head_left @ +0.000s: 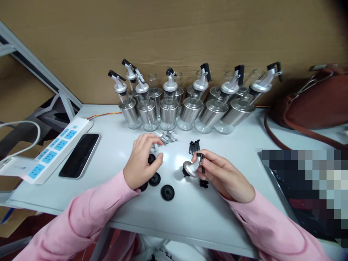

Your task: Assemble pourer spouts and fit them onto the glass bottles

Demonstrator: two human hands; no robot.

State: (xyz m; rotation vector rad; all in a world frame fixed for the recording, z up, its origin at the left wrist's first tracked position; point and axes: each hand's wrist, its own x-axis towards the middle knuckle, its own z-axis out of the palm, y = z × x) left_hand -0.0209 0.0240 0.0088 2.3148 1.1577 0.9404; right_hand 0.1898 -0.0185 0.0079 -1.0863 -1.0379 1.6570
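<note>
My right hand [228, 174] grips a silver bottle pourer [191, 168] with a black lever, its round base tilted to the left. My left hand [144, 159] hovers over the table with thumb and fingers apart, and nothing plainly held shows between them. Beneath and beside it are round black discs [168, 192], some partly hidden by the hand. Small silver parts [169, 136] are heaped just beyond its fingertips. Slim black pieces [194, 146] lie in a cluster above my right hand, and more small black pieces [203, 183] sit below its fingers.
Along the back, several glass bottles with steel sleeves [169, 112] stand in rows, many topped with pourers. A white power strip [54, 150] and a phone [80, 156] lie at left. To the right are a brown bag [315, 103] and a dark, partly blurred-out object [293, 188].
</note>
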